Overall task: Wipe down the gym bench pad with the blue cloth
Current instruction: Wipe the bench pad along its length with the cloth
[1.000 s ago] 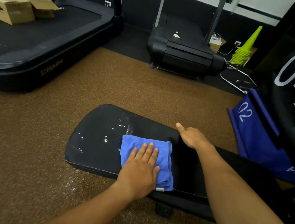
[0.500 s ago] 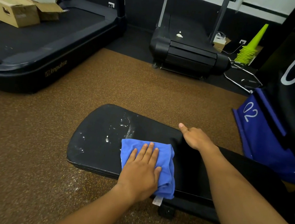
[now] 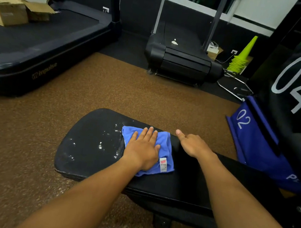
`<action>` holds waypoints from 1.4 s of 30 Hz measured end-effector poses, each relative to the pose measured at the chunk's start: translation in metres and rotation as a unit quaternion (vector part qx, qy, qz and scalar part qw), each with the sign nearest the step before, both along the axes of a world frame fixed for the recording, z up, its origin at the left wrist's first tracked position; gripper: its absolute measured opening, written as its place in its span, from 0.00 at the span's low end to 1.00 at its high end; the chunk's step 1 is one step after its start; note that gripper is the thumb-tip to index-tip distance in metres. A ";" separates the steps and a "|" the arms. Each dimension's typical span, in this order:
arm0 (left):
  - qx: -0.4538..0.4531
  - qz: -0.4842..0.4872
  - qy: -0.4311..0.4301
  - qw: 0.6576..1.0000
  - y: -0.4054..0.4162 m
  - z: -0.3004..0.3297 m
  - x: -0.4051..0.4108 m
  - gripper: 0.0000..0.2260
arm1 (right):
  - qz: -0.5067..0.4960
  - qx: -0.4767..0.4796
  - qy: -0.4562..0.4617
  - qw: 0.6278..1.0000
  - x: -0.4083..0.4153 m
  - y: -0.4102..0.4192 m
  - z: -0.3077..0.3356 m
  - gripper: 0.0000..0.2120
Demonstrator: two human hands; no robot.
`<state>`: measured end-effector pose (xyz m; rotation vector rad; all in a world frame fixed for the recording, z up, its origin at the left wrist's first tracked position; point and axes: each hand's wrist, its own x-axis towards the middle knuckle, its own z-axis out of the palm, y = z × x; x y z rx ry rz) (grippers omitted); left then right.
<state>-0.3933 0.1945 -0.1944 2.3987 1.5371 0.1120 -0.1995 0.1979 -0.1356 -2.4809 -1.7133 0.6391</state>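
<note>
The black bench pad (image 3: 90, 144) lies low over the brown floor, with white specks and smears on its left half. A folded blue cloth (image 3: 168, 147) rests on the pad's middle, its white tag facing up near my wrist. My left hand (image 3: 142, 148) presses flat on the cloth, fingers stretched toward the pad's far edge. Just right of the cloth, my right hand (image 3: 192, 145) grips the far edge of the pad, thumb pointing left and fingers curled out of sight.
A large treadmill (image 3: 41, 45) carrying cardboard boxes (image 3: 7, 11) stands at the left. A second treadmill (image 3: 182, 61) is ahead, with stacked yellow-green cones (image 3: 242, 56) beside it. A blue bag marked 02 (image 3: 252, 136) and a black one marked 04 (image 3: 295, 83) crowd the right.
My left hand has slid the cloth from the pad's near edge toward its far edge, so the cloth's tag now lies on top. My right hand has stayed put.
</note>
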 end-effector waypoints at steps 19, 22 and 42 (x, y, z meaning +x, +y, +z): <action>0.017 -0.086 -0.054 0.995 0.046 0.011 0.017 0.30 | 0.015 -0.039 0.007 0.999 0.008 0.021 0.011 0.39; -0.005 -0.077 -0.063 0.995 0.060 0.012 0.012 0.25 | 0.014 -0.044 0.010 0.999 0.004 0.026 0.015 0.40; -0.012 -0.018 -0.026 0.999 0.083 0.011 -0.101 0.25 | 0.057 0.013 0.013 0.998 -0.055 0.003 0.021 0.36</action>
